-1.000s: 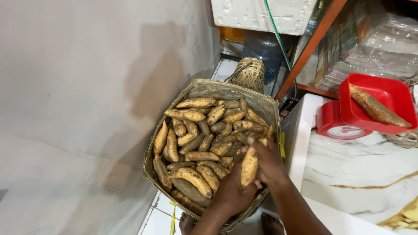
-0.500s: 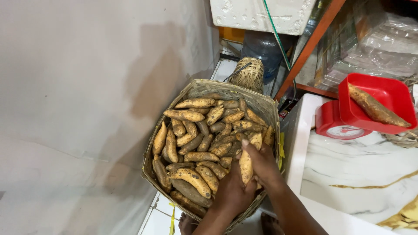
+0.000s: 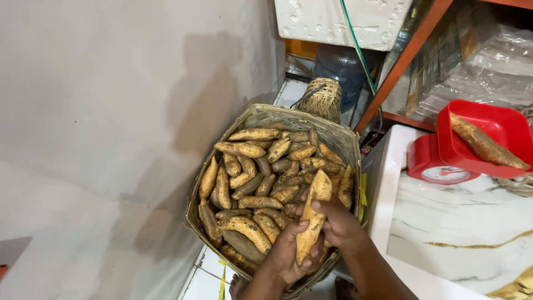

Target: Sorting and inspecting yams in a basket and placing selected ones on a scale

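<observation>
Sweet potato, long, pale tan with dirt streaks, held upright over the near right corner of a woven basket. Both hands on it: left hand wraps the lower half from below, fingers curled round the tuber; right hand grips it from the right side, thumb across the middle. Its pointed top end stands clear above both hands.

Basket squarish, set on a tiled floor against a pale wall. Filled with a heap of sweet potatoes, many lying crosswise on one another, skins tan to brown and soiled. The heap reaches close to the rim on all sides. The hands sit above the near edge of the basket, touching or just above the top layer; cannot tell which.

Beyond the far right corner of the basket: a small woven basket with a dark handle, and behind it a clear water bottle.

To the right, a white marble-patterned counter. On it a red kitchen scale with a red tray; one long sweet potato lies slantwise in the tray. An orange shelf frame rises behind, with plastic-wrapped goods on the shelf.
</observation>
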